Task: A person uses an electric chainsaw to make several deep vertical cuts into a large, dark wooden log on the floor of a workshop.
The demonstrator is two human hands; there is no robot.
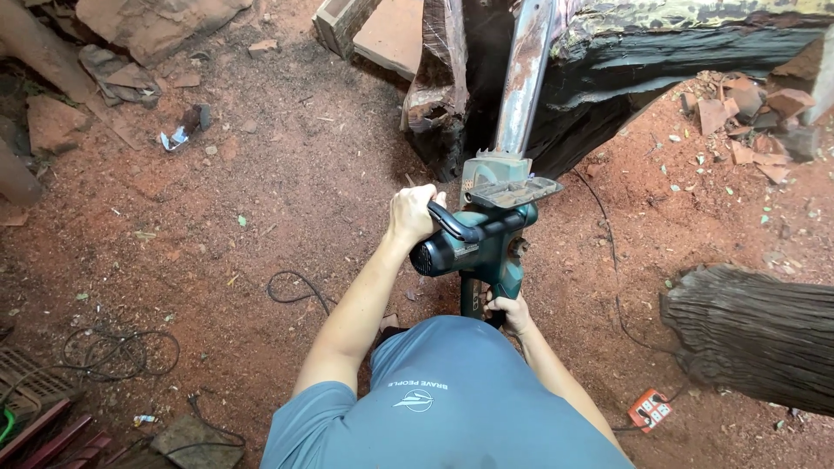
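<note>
A teal electric chainsaw (483, 246) points away from me, its long guide bar (524, 82) reaching into a gap in a big dark log (669, 65). My left hand (412, 214) is closed over the saw's black front handle. My right hand (508, 310) grips the rear handle just above my blue-grey shirt. The bar's tip is hidden at the top of the view.
Red sawdust-covered dirt lies all around. Black cables (117, 352) trail at left and one cable (608, 252) runs right to an orange socket box (650, 410). A second log (751, 334) lies at right. Wood scraps and rocks (139, 26) sit at the back left.
</note>
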